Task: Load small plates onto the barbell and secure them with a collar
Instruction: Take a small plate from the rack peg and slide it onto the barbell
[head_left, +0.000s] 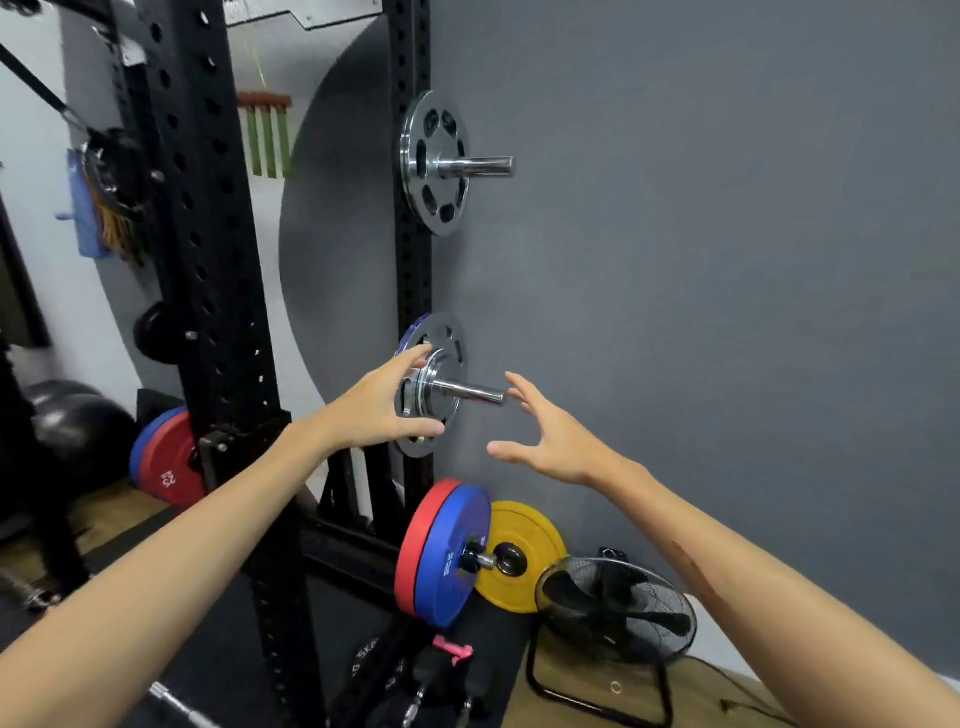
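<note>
Small chrome plates (427, 391) sit stacked on a lower chrome peg (475, 393) of the black rack, in front of a larger holed chrome plate (441, 332). My left hand (382, 402) brackets the small plates, fingers at their top edge and thumb below them, fingers apart. My right hand (550, 439) hovers open just right of the peg's tip, touching nothing. Low down, a red and a blue plate (447, 556) sit on a bar sleeve with a black collar (470, 557). A pink collar (453, 649) lies on the floor below them.
An upper peg holds another holed chrome plate (435, 163). A yellow plate (522, 556) leans on the grey wall beside a black floor fan (618, 608). More red and blue plates (166, 462) stand at the left behind the rack upright (208, 260). A bare bar (182, 706) lies at the bottom left.
</note>
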